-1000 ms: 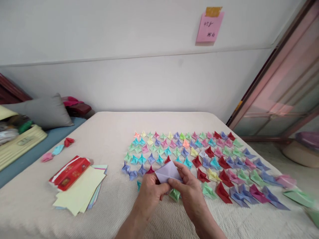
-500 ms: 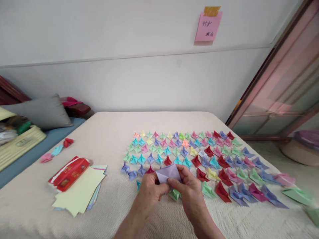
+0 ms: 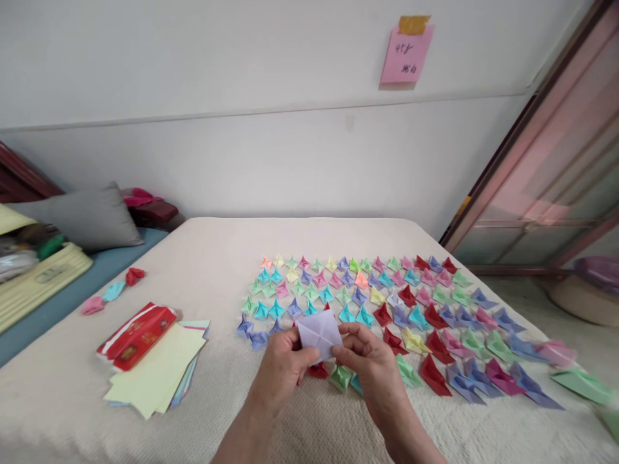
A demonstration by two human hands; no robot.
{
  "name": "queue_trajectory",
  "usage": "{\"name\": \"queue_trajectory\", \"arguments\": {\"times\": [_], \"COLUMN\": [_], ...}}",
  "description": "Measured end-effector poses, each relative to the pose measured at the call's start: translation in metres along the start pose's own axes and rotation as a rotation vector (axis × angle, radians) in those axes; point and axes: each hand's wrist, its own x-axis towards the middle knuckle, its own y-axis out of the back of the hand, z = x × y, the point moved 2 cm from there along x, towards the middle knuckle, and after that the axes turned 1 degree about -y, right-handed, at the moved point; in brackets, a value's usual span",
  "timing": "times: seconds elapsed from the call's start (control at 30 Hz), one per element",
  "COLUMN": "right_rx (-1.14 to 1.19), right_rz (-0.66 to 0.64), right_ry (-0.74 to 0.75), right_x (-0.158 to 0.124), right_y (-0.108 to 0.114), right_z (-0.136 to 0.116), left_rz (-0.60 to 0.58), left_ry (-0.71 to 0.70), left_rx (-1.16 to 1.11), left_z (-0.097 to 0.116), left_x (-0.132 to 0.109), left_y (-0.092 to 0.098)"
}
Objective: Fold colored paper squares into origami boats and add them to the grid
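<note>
A creased square of lavender paper [image 3: 320, 332] is held up between my two hands above the covered surface. My left hand [image 3: 284, 358] pinches its left and lower edge, the thumb lying across the front. At its right edge, my right hand [image 3: 368, 358] grips with thumb and curled fingers. Behind and around the hands stand rows of small folded paper boats in many colours, among them a green paper boat [image 3: 341, 378] just below the paper. Some boats are hidden behind my hands.
On the left lie a stack of pale yellow paper sheets [image 3: 162, 367] and a red packet [image 3: 138, 335]. Three small folded papers, one of them light blue [image 3: 113, 291], rest farther left. A pink note [image 3: 407, 55] is taped to the wall. A grey pillow [image 3: 94, 217] sits far left.
The lavender paper has gone from a folded shape to a flatter square facing me. It has shifted slightly left, and my right fingers have moved to its right edge.
</note>
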Motion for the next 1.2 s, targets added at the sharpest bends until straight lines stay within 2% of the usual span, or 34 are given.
{"name": "queue_trajectory", "arguments": {"times": [0.3,0.43,0.5,0.57,0.63,0.7,0.77,0.9,0.97,1.1,1.2], "right_rx": [0.048,0.027,0.028,0.039,0.041,0.035,0.064,0.132,0.060,-0.113,-0.226], "right_rz": [-0.011,-0.210,-0.273,-0.201,-0.077,-0.029,-0.071,-0.123,-0.141,-0.265,-0.344], "right_ry": [-0.003,-0.041,-0.034,0.010,0.080,0.128,0.135,0.144,0.171,0.220,0.273], "right_x": [-0.001,-0.005,-0.005,-0.004,-0.004,-0.004,-0.005,-0.003,-0.002,-0.007,-0.012], "right_y": [-0.001,-0.004,-0.004,-0.003,0.000,0.001,0.001,0.003,0.005,0.003,0.000], "right_z": [0.000,0.000,0.000,-0.001,-0.005,-0.008,-0.011,-0.010,-0.008,-0.008,-0.013], "left_rz": [0.037,0.138,0.150,0.094,-0.016,-0.141,-0.220,-0.237,-0.268,-0.397,-0.415], "left_ry": [-0.083,-0.123,-0.124,-0.092,-0.034,0.033,0.094,0.161,0.166,0.213,0.249], "left_rx": [-0.122,-0.253,-0.349,-0.449,-0.523,-0.576,-0.625,-0.739,-0.767,-0.733,-0.663], "left_z": [-0.005,-0.003,-0.001,0.000,0.000,-0.001,-0.002,-0.004,-0.004,-0.004,-0.006], "left_x": [0.003,0.002,0.002,0.002,0.002,0.001,0.001,0.001,0.000,-0.003,-0.005], "left_y": [0.002,0.005,0.008,0.011,0.013,0.012,0.010,0.010,0.010,0.007,0.004]}}
